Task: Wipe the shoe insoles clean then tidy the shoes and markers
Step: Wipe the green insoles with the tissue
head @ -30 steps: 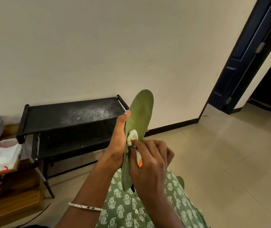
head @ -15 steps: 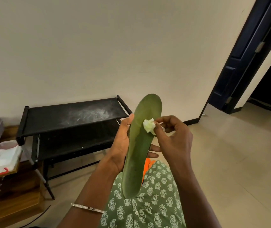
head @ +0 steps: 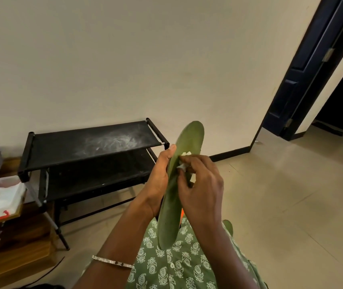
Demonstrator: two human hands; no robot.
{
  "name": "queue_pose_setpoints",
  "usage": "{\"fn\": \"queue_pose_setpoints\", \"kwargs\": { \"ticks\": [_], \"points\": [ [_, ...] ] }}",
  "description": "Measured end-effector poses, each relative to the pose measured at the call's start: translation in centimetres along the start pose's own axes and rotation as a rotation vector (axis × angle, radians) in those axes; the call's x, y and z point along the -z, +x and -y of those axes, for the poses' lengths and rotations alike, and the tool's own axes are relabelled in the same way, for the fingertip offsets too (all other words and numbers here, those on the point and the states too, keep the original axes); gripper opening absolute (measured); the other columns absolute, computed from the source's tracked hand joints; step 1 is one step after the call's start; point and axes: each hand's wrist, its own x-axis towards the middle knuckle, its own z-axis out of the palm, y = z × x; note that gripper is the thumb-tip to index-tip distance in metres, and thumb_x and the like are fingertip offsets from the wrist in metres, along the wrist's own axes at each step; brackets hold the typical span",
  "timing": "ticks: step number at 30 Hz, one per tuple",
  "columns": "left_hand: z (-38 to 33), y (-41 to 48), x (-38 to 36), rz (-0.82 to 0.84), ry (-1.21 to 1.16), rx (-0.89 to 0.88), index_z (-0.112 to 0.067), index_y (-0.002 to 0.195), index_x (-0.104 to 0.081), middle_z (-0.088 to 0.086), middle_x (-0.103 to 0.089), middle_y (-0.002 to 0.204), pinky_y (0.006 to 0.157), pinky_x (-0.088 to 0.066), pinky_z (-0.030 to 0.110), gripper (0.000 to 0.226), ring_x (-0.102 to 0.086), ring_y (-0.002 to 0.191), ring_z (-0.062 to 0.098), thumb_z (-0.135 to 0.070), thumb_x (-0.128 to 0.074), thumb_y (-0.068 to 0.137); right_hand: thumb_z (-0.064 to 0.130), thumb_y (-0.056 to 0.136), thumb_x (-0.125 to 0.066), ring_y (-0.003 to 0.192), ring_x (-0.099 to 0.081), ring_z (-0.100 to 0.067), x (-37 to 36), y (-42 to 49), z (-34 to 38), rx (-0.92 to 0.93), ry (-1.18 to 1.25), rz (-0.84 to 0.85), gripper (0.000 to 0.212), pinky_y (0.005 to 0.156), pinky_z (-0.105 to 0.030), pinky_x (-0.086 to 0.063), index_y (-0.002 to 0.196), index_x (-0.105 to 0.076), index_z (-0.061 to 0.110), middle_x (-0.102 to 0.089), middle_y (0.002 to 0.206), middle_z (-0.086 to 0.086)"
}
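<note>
A long green insole (head: 171, 209) stands nearly upright in front of me, toe end up. My left hand (head: 158, 180) grips its left edge near the middle, thumb along the rim. My right hand (head: 199, 188) pinches a small white wad of tissue (head: 184, 161) and presses it against the insole's upper face. A second green insole tip (head: 228, 226) pokes out beside my right forearm, over my lap. A bit of orange (head: 182, 212) shows behind the held insole. No shoes or markers are in sight.
A black two-tier shoe rack (head: 91, 147) with a dusty top stands against the wall to the left. A clear box with white tissues (head: 1, 195) sits on a wooden stand at far left. A dark blue door (head: 306, 65) opens at right onto tiled floor.
My right hand has come back onto the insole with the tissue and slid down a little from the toe area. The insole has tilted slightly; my left hand keeps its grip.
</note>
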Motion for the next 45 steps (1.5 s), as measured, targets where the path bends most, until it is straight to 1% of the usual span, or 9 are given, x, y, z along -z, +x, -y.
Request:
{"fn": "queue_pose_setpoints", "kwargs": {
  "ticks": [12, 17, 23, 26, 30, 36, 40, 42, 45],
  "points": [
    [0.5, 0.5, -0.3, 0.085, -0.057, 0.009, -0.021, 0.066, -0.076, 0.001, -0.067, 0.066, 0.060, -0.055, 0.024, 0.064, -0.064, 0.061, 0.010, -0.044, -0.031, 0.105, 0.008, 0.087, -0.073, 0.084, -0.067, -0.004, 1.4, 0.7, 0.8, -0.084, 0.170, -0.077, 0.015, 0.075, -0.022, -0.057, 0.098, -0.073, 0.017, -0.072, 0.094, 0.008],
    [-0.4, -0.1, -0.2, 0.065, -0.055, 0.017, -0.010, 0.091, -0.072, 0.009, -0.069, 0.079, 0.066, -0.058, 0.031, 0.058, -0.065, 0.069, 0.019, -0.056, -0.037, 0.098, 0.009, 0.087, -0.074, 0.084, -0.066, -0.004, 1.1, -0.3, 1.3, 0.034, 0.151, -0.085, 0.014, 0.067, -0.018, -0.056, 0.098, -0.068, 0.016, -0.070, 0.095, 0.005],
    [0.1, 0.3, -0.7, 0.113, -0.111, 0.016, -0.019, 0.062, -0.075, 0.000, -0.065, 0.060, 0.051, -0.052, 0.020, 0.067, -0.063, 0.053, 0.008, -0.040, -0.029, 0.107, 0.015, 0.088, -0.074, 0.073, -0.062, -0.009, 1.5, 2.1, 0.3, -0.026, 0.072, -0.197, 0.015, 0.061, -0.014, -0.047, 0.101, -0.067, 0.017, -0.068, 0.090, 0.001],
    [-0.5, -0.2, -0.3, 0.084, -0.083, 0.022, -0.008, 0.085, -0.075, 0.015, -0.068, 0.080, 0.072, -0.059, 0.031, 0.060, -0.066, 0.075, 0.019, -0.050, -0.035, 0.101, 0.016, 0.088, -0.073, 0.077, -0.064, -0.006, 1.4, 0.8, 1.3, -0.018, 0.161, -0.108, 0.013, 0.066, -0.018, -0.053, 0.097, -0.065, 0.017, -0.068, 0.087, 0.006],
    [-0.9, -0.2, 0.4, 0.024, -0.038, 0.046, 0.004, 0.128, -0.060, 0.036, -0.055, 0.131, 0.107, -0.043, 0.053, 0.076, -0.058, 0.111, 0.039, -0.061, -0.039, 0.094, 0.009, 0.086, -0.074, 0.080, -0.067, -0.009, 0.9, -1.6, 2.1, 0.069, 0.195, -0.027, 0.017, 0.068, -0.030, -0.059, 0.095, -0.063, 0.018, -0.068, 0.090, 0.007],
    [0.0, 0.1, 0.0, 0.087, -0.052, 0.045, -0.015, 0.083, -0.076, 0.007, -0.070, 0.077, 0.065, -0.058, 0.028, 0.059, -0.067, 0.068, 0.016, -0.052, -0.034, 0.102, 0.010, 0.084, -0.078, 0.073, -0.067, -0.011, 1.3, 1.8, 0.7, 0.055, 0.062, -0.165, 0.014, 0.063, -0.030, -0.056, 0.090, -0.066, 0.013, -0.070, 0.082, 0.004],
    [0.2, -0.1, -0.2, 0.083, -0.070, 0.055, -0.012, 0.091, -0.073, 0.008, -0.069, 0.078, 0.064, -0.057, 0.029, 0.058, -0.066, 0.069, 0.018, -0.053, -0.034, 0.102, 0.008, 0.082, -0.078, 0.076, -0.069, -0.006, 1.6, 2.3, 0.9, 0.023, 0.094, -0.192, 0.015, 0.068, -0.028, -0.059, 0.089, -0.066, 0.013, -0.071, 0.084, 0.009],
    [-0.1, -0.2, 0.0, 0.053, -0.049, 0.048, -0.007, 0.093, -0.072, 0.016, -0.069, 0.082, 0.073, -0.058, 0.031, 0.059, -0.067, 0.074, 0.020, -0.054, -0.038, 0.100, 0.007, 0.082, -0.078, 0.078, -0.069, -0.004, 1.4, 0.9, 1.5, 0.014, 0.127, -0.140, 0.016, 0.069, -0.025, -0.059, 0.090, -0.066, 0.015, -0.071, 0.086, 0.010],
    [-0.5, -0.3, 0.2, 0.022, -0.031, 0.044, 0.004, 0.128, -0.061, 0.038, -0.054, 0.130, 0.110, -0.043, 0.051, 0.077, -0.058, 0.113, 0.038, -0.062, -0.045, 0.092, 0.006, 0.082, -0.077, 0.077, -0.068, -0.003, 1.2, -1.6, 2.3, 0.044, 0.151, -0.083, 0.020, 0.068, -0.021, -0.058, 0.092, -0.066, 0.018, -0.071, 0.088, 0.011]
  ]
}}
